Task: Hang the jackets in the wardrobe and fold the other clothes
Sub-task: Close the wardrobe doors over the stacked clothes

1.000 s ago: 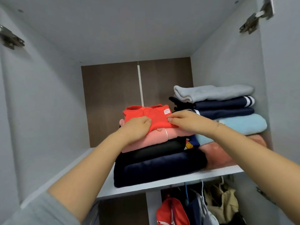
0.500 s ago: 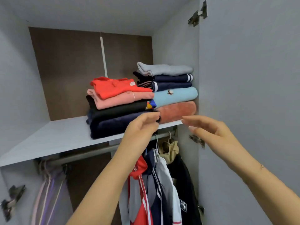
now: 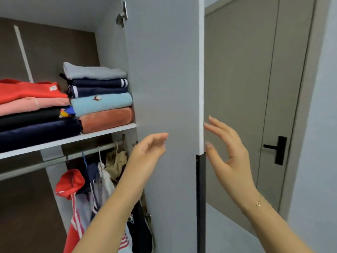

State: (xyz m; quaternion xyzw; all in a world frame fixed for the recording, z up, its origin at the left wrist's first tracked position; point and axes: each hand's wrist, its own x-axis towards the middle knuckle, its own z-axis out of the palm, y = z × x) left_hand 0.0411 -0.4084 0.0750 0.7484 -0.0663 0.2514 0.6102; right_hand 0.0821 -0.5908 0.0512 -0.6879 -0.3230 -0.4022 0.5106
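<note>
While both hands hover empty:
Left hand [image 3: 149, 152]: fingers relaxed, before the wardrobe door [image 3: 164, 79].
Right hand [image 3: 226, 154]: fingers spread, by the door's edge.
Shelf [image 3: 109, 132]: folded clothes [image 3: 102, 105].

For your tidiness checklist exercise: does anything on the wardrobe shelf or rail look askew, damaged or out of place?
Nothing serious stands out. Both folded stacks sit upright on the shelf, and the jackets hang from the rail. One small oddity: a colourful bit of fabric pokes out between the stacks.
</note>
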